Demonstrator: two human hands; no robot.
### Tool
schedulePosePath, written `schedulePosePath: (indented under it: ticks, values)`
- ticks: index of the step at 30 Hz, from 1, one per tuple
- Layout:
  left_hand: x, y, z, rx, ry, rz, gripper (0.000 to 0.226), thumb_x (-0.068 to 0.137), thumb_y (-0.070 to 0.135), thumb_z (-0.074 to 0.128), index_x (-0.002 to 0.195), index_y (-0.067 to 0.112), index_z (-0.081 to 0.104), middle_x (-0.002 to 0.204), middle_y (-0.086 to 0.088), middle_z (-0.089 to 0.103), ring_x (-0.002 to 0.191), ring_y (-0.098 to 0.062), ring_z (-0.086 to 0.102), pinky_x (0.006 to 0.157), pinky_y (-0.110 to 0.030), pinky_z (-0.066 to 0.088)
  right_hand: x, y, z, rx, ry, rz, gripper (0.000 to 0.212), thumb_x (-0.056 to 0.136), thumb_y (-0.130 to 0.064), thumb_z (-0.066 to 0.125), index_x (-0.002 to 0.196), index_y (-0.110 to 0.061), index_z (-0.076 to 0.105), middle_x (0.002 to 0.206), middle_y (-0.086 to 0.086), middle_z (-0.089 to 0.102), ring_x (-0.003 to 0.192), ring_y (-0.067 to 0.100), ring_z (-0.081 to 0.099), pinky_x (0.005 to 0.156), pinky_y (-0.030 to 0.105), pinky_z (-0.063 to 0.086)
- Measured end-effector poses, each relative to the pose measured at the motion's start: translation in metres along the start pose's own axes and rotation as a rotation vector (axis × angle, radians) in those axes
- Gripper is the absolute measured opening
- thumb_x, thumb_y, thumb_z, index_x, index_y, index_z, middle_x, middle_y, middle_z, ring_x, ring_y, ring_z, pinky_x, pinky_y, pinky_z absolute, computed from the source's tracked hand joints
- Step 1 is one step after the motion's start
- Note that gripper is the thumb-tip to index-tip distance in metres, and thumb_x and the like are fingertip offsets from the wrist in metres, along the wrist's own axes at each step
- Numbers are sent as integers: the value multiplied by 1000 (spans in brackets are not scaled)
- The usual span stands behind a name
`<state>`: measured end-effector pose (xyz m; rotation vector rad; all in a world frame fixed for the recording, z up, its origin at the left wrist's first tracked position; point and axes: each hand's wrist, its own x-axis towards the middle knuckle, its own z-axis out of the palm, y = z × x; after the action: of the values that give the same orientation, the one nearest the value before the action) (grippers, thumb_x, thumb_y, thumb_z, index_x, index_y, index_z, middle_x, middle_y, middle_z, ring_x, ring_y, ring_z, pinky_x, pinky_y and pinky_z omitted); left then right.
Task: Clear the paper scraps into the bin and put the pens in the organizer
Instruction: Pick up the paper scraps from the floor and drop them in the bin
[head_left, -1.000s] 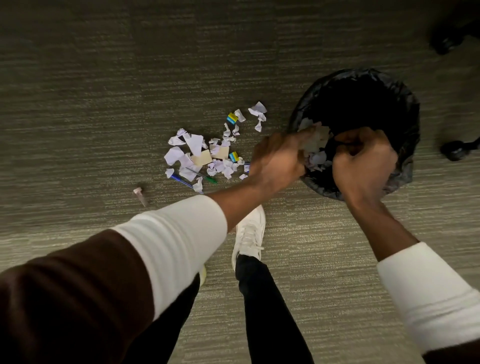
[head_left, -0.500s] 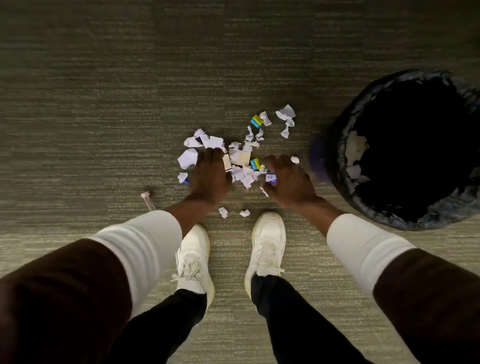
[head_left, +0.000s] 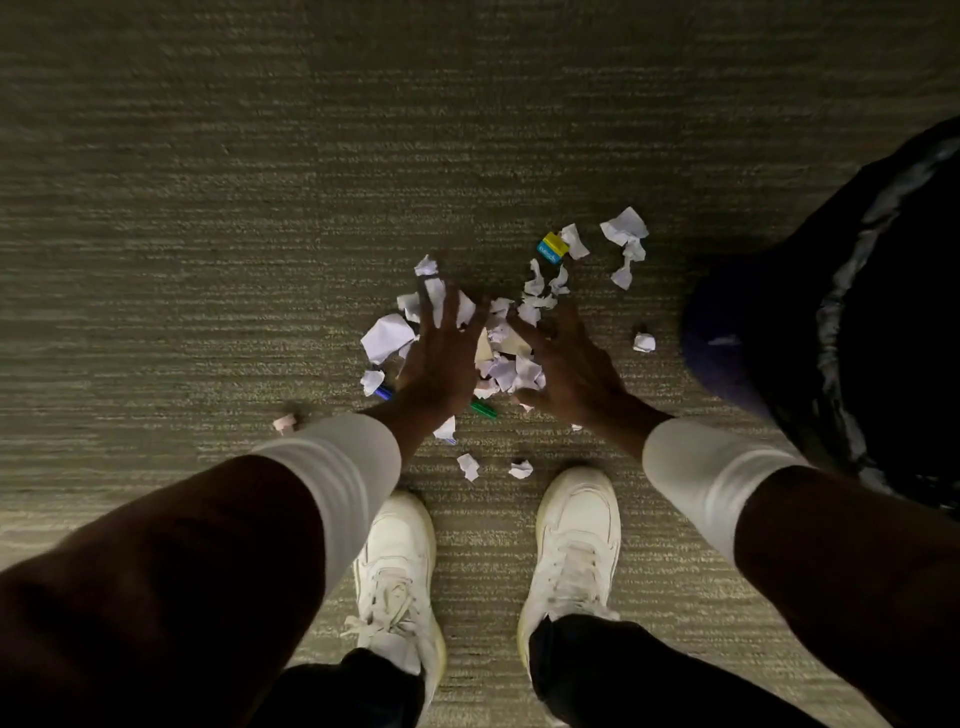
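A heap of white paper scraps (head_left: 506, 364) lies on the carpet ahead of my feet. My left hand (head_left: 439, 358) rests flat on the heap's left side, fingers spread. My right hand (head_left: 566, 366) presses on its right side, fingers spread and curved over scraps. A blue pen tip (head_left: 383, 392) sticks out left of my left wrist, and a green pen end (head_left: 483, 409) shows between my wrists; both are mostly hidden. The black-lined bin (head_left: 852, 332) stands at the right edge. No organizer is in view.
A yellow and blue scrap (head_left: 550, 248) and more white scraps (head_left: 626, 228) lie beyond the heap. Loose bits (head_left: 468, 465) sit near my white shoes (head_left: 574, 540). A small pinkish piece (head_left: 284, 423) lies to the left. Carpet stretches all around.
My hands left the bin, came down onto the heap and now spread wider, reaching further over it. The view has shifted left, so the bin sits at the right edge.
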<state>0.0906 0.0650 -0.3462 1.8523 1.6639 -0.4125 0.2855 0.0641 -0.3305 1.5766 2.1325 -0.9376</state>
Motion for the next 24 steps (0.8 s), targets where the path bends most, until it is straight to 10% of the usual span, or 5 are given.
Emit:
schedulePosePath:
  ticks: [9,24]
  values:
    - [6,0,-15,-14,172,135,47,83,-17,58,125,0,66,150,-24,51,122,-50,58,96,-53,57,4,-12,18,24,104,-17,52,96,-21,67,145,-23,50,146,13,46,127,35,53,94,47,56]
    - [-75,52,-92,-91,171,142,18,91,0,68,107,6,72,120,-15,65,115,-36,60,91,-43,48,-92,-20,-41,400,471,242,16,80,-13,75,96,-18,74,94,9,67,82,26,67,70,21,39]
